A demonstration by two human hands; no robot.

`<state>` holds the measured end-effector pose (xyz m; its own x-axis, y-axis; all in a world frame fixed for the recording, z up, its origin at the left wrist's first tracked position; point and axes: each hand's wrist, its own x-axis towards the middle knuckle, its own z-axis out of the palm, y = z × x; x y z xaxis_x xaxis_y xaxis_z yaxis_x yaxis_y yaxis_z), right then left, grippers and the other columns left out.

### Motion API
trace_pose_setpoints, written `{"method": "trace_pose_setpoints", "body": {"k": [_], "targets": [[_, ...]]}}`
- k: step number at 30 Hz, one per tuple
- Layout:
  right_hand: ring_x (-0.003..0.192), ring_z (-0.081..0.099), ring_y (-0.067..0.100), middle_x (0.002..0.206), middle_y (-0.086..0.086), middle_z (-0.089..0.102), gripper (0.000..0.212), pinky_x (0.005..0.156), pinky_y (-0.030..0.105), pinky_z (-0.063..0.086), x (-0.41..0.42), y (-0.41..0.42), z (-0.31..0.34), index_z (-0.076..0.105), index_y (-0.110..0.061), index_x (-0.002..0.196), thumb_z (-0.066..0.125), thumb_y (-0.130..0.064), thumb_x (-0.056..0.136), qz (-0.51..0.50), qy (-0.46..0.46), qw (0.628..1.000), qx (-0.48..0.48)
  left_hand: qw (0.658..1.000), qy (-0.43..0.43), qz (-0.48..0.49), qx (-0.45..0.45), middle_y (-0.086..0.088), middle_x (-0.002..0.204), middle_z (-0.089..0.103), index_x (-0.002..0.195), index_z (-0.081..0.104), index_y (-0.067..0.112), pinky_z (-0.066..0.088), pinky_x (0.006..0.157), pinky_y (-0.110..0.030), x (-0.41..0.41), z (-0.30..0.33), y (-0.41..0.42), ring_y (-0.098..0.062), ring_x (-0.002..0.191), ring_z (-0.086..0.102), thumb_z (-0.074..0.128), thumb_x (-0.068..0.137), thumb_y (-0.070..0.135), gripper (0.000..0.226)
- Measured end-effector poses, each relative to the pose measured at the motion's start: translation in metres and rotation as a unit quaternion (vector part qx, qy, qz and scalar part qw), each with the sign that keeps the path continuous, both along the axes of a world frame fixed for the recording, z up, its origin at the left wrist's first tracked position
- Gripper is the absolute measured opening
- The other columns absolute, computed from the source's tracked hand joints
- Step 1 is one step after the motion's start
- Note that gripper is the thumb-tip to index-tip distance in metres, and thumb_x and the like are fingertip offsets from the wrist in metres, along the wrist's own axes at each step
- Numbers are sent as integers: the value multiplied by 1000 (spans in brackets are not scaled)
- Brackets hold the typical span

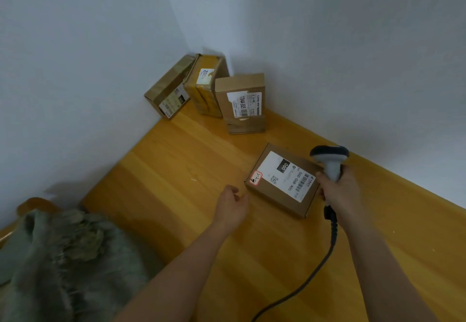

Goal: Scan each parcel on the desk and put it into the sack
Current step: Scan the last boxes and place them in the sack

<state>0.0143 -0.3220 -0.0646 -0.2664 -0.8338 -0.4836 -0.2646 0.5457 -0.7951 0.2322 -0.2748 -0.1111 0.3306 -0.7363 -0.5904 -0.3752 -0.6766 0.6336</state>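
At far left we see a grey-green sack (63,258) slumped at the worktop (176,170) edge. Our left hand (233,204) hovers empty, fingers loosely curled, just beside a flat labelled parcel (282,183). Our right hand (338,190) grips a corded barcode scanner (330,160) over its label. We judge scanning is under way; next, lifting this parcel into the sack. Three boxes (209,89) wait in the corner.

Brown parcel (282,183) with white label, grey scanner (330,160), orange wooden desk (176,170), grey-green sack (63,266), pale walls.
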Motion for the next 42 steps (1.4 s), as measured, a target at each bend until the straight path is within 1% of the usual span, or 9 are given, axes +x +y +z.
{"method": "trace_pose_setpoints", "body": {"k": [8,11,13,18,21,23,29,34,42], "targets": [[62,59,15,93,9,61,26,53,26,45,19,7,-19,44,-17,118,59,-18,97,55,-34,997,31,951,253,108,138,-6,117,61,125,52,16,55,91,-42,-12,8,11,-25,102,64,52,93,57,52],[67,62,21,97,12,61,27,52,28,43,26,13,-27,45,-14,116,61,-20,95,0,-16,1000,20,999,-40,25,26,-7,125,50,129,45,5,45,98,-35,-10,2,10,-25,114,52,66,88,42,59],[76,62,27,99,13,60,32,54,30,43,27,17,-33,45,-11,121,61,-20,95,-53,-12,998,29,971,-215,-39,-95,-10,128,43,131,41,3,37,100,-33,-4,8,0,-28,119,43,67,84,27,58],[86,66,33,102,13,63,32,71,43,54,20,28,-41,47,-14,119,63,-24,94,-91,-22,994,51,990,-115,-67,-51,-10,114,58,125,45,9,51,82,-39,10,12,-25,-26,100,57,56,91,37,46],[86,67,33,99,13,64,28,78,51,57,13,30,-42,46,-19,116,63,-25,93,-153,-27,988,8,955,-278,-104,7,-10,87,64,87,56,10,43,61,-32,9,19,-21,-27,74,58,33,102,42,42],[87,65,31,102,14,63,34,77,48,55,7,33,-43,45,-16,122,62,-23,94,-189,-32,982,-2,937,-325,-126,-1,-10,91,65,93,59,6,42,60,-31,8,18,-17,-25,72,58,31,103,41,46],[96,65,37,110,20,63,38,83,49,55,0,50,-55,47,-9,125,64,-19,93,-213,-13,977,31,951,-89,-293,-33,-6,151,38,148,35,14,39,108,-37,-7,8,-17,-22,134,42,56,94,50,69],[94,64,37,111,20,61,40,74,45,54,-4,75,-62,45,-9,127,64,-20,93,-243,-11,968,66,967,23,-248,58,-10,123,65,125,58,8,52,72,-24,-16,-4,0,-17,97,63,59,94,44,48],[88,65,34,104,19,65,33,61,34,47,30,84,-44,48,-8,122,62,-20,94,-205,-73,974,60,970,182,-6,159,-8,117,63,125,50,12,51,73,-34,-7,11,32,-21,99,59,62,92,39,45]]}}
